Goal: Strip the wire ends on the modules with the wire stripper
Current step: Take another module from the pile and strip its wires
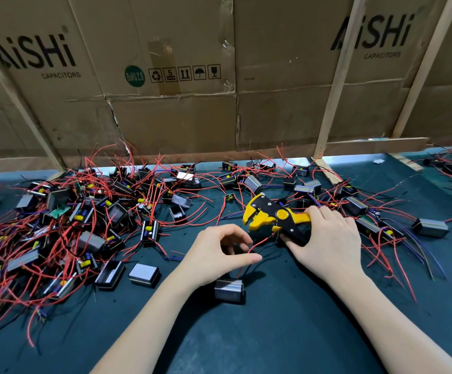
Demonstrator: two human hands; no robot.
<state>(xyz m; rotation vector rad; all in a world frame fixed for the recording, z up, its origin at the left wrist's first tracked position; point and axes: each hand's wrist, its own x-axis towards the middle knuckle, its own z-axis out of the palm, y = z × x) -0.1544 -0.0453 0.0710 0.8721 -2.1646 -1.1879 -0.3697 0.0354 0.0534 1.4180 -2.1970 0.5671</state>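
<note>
While right hand point(327, 238) grips wire stripper point(276, 215), left hand point(219, 252) pinches red wire point(260, 242).

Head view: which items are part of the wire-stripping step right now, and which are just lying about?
In use:
- yellow and black wire stripper, gripped by right hand
- thin red wire, at left hand
- grey metal-cased module it seems to run from

Lying about:
- tangled pile of modules with red wires
- brown cardboard boxes
- wooden slats
- dark green mat
</note>
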